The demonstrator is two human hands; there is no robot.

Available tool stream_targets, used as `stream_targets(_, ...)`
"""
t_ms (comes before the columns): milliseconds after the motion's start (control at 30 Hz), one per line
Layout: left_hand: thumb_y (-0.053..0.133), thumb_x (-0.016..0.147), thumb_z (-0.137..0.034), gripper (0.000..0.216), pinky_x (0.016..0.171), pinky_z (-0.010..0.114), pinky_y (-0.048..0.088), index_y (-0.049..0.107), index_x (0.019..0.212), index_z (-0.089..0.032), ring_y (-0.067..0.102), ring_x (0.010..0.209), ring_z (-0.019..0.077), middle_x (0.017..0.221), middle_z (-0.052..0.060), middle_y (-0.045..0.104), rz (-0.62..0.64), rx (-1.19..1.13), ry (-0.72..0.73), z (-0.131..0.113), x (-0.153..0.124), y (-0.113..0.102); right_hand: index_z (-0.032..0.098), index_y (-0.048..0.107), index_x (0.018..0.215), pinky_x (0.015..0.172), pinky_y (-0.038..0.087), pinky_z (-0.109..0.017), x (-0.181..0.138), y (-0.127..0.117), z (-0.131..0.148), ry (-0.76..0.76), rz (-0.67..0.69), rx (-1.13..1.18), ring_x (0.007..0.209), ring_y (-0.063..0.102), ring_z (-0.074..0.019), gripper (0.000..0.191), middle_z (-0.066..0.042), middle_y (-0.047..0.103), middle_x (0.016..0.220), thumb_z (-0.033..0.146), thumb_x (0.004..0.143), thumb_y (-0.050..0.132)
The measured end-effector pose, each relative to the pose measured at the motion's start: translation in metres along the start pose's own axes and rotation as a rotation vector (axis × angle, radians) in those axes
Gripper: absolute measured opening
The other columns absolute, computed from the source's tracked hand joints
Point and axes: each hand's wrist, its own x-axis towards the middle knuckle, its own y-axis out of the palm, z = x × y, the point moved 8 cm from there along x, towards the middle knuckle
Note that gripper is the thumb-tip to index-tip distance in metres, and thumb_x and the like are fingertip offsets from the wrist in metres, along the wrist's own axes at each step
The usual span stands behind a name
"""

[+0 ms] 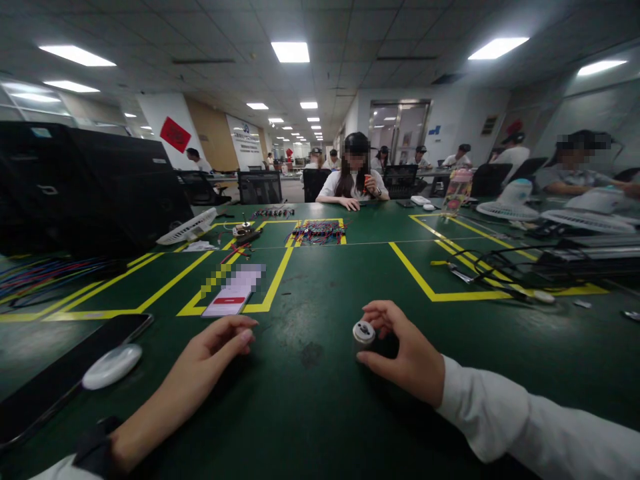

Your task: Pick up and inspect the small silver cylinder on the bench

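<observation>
My right hand [407, 347] curves around a small metal cylinder [364, 332], which looks like a little motor and stands upright on the green table. Its thumb is low in front of the cylinder and the forefinger arches behind it, with a gap on the finger side; whether the thumb touches is hard to tell. To the left, my left hand [220, 347] hovers low over the table, its fingers loosely bent and nothing in them. Just beyond that hand lies a phone with a lit screen [234, 291].
On the left are a dark phone [75, 373], a white oval mouse-like object [113, 367] and a black computer case [100, 187]. Wired parts [320, 231] lie ahead, where a person [353, 180] sits opposite. Black cables [490, 267] and a bottle [457, 190] are at right.
</observation>
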Motion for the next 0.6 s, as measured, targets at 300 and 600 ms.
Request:
stream_targets(300, 0.066, 0.080, -0.035, 0.024, 0.078, 0.036, 0.051, 0.070, 0.101, -0.024, 0.060, 0.100, 0.0238, 0.111, 0.008, 0.063, 0.404, -0.147, 0.321, -0.082, 0.017, 0.148, 0.017, 0.056, 0.106, 0.077, 0.044, -0.027, 0.005, 0.004, 0.002, 0.020, 0.077, 0.024, 0.085, 0.055, -0.0113, 0.037, -0.003, 0.061, 0.097, 0.027, 0.072, 0.068)
stream_targets(600, 0.062, 0.085, -0.033, 0.016, 0.078, 0.035, 0.051, 0.071, 0.084, -0.020, 0.059, 0.097, 0.0209, 0.104, 0.006, 0.059, 0.313, -0.087, 0.423, -0.108, 0.016, 0.141, 0.017, 0.056, 0.104, 0.076, 0.043, -0.026, 0.005, 0.004, 0.003, -0.010, 0.075, 0.040, 0.084, 0.054, -0.0105, 0.035, -0.002, 0.061, 0.096, 0.023, 0.071, 0.067)
